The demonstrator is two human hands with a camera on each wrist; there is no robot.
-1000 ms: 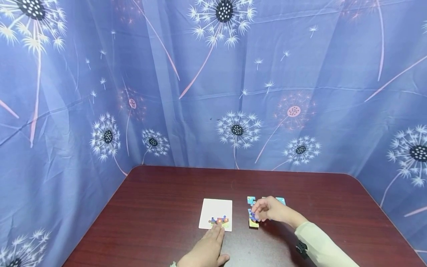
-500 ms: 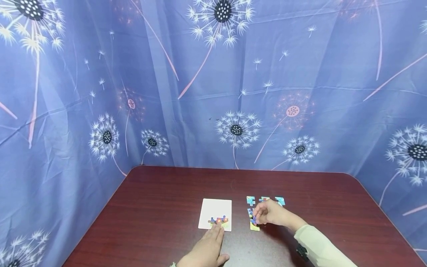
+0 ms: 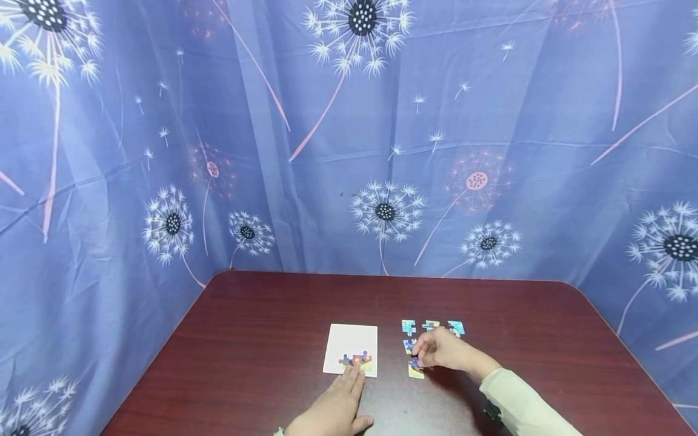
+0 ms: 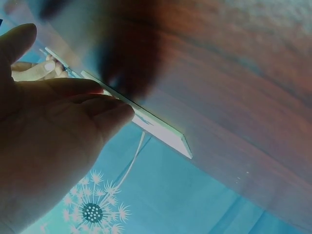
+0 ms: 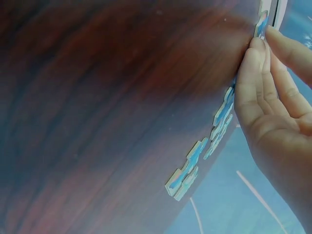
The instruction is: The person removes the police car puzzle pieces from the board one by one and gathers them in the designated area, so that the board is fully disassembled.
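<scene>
My left hand [image 3: 329, 404] lies with fairly straight fingers, its fingertips resting on joined jigsaw pieces [image 3: 364, 360] along the near edge of a white square board [image 3: 349, 339]. In the left wrist view, those fingertips [image 4: 119, 114] overlap the edge of the board [image 4: 163, 131]. My right hand [image 3: 448, 349], fingers curled, pinches the upper edge of a blue-and-yellow puzzle piece [image 3: 416, 373] to the right of the board. In the right wrist view, thumb and fingers meet right at this piece [image 5: 262, 24]. Part of it is hidden by the fingers.
Loose puzzle pieces lie around the right hand: a light blue one [image 3: 408, 327], one with red [image 3: 431, 325], another blue one [image 3: 456, 327] and one nearer [image 3: 408, 346]. Blue dandelion-print cloth [image 3: 327, 181] hangs behind the dark red-brown table [image 3: 262, 339].
My right hand has lowered slightly, and the blue-and-yellow piece has shifted nearer, away from the piece behind it. More of the back row shows. The left hand stays on the board.
</scene>
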